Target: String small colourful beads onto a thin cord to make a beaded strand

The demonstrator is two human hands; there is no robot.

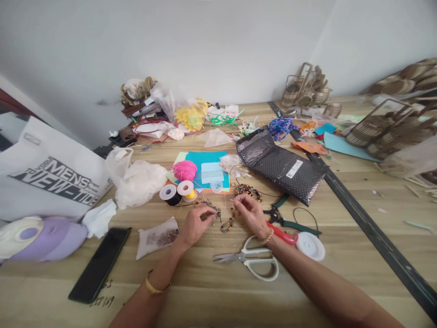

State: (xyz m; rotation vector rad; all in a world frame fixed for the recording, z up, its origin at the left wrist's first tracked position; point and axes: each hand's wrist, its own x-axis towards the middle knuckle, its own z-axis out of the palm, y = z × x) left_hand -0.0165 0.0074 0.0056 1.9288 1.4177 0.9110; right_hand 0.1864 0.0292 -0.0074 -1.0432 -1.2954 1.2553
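Note:
My left hand is closed in a pinch at a string of small multicoloured beads, part of which hangs in a loop between the hands. To its right, my right hand is also pinched, with a thin pale tip showing at its fingertips; what it is I cannot make out. Behind the right hand lies a coil of strung beads. White-handled scissors rest in front of it, and red and green pliers lie partly hidden by the right wrist. A small pouch of dark beads is beside my left hand.
Behind are thread spools, pink yarn, blue sheets and a black bubble mailer. A phone and a white bag stand left. A white lid-like disc and bamboo baskets are right.

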